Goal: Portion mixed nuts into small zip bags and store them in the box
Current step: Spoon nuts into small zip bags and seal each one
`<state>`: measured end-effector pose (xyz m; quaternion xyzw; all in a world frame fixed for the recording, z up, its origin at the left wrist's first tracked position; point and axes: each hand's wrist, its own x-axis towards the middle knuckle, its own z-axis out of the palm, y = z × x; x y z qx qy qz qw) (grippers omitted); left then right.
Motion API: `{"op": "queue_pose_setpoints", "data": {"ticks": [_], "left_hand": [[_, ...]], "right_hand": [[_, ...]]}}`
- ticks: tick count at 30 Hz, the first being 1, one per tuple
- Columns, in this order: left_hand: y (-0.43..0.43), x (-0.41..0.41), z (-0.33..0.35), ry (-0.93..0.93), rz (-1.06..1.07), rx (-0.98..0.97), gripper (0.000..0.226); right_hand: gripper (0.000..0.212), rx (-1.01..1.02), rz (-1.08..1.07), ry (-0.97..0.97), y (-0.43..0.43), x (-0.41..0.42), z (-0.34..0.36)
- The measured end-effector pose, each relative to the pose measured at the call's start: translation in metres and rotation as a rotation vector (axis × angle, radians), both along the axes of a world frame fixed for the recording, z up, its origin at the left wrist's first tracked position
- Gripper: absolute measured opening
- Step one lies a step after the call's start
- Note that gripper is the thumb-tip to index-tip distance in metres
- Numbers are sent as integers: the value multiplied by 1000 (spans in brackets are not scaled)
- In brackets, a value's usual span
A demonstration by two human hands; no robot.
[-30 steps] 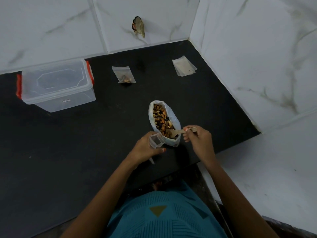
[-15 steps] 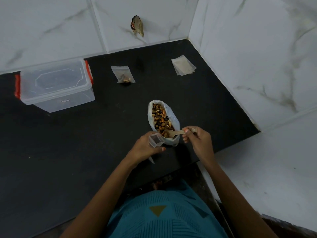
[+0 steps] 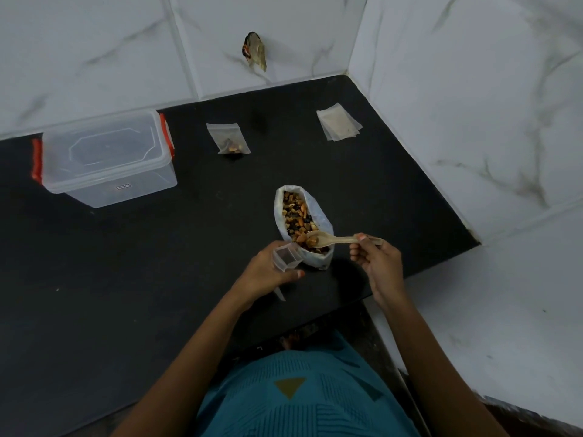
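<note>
The open bag of mixed nuts [image 3: 322,216] stands near the front edge of the black tabletop [image 3: 157,263]. The right grip [image 3: 380,263] pinches the handle of a pale spoon [image 3: 334,239], whose bowl lies among the nuts at the bag's near end. Just to the left, the left grip [image 3: 268,272] holds a small zip bag [image 3: 285,257] with its mouth open. Farther back lie a filled zip bag [image 3: 228,138], a stack of empty bags [image 3: 339,126] and, at the left, the lidded clear box [image 3: 104,159].

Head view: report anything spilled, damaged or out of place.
No spill shows on the black counter. One oddity: a crumpled brownish scrap clings to the white wall tile above it; I cannot identify it.
</note>
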<state>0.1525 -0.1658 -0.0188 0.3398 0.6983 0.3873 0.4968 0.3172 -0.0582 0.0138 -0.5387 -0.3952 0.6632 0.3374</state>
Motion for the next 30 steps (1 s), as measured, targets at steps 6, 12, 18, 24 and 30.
{"op": "queue_pose_setpoints", "data": {"ticks": [6, 12, 18, 24, 30], "left_hand": [[-1, -2, 3, 11, 13, -16, 53], [-3, -6, 11, 15, 29, -11, 46], [0, -2, 14, 11, 85, 69, 43], [5, -1, 15, 50, 139, 117, 54], [13, 3, 23, 74, 212, 256, 61]], "right_hand": [[13, -47, -31, 30, 2, 2, 1], [11, -112, -64, 73, 2, 1, 1], [11, -81, -55, 64, 3, -1, 6], [14, -26, -16, 130, -3, -5, 27], [14, 181, 127, 136, -15, -18, 53]]}}
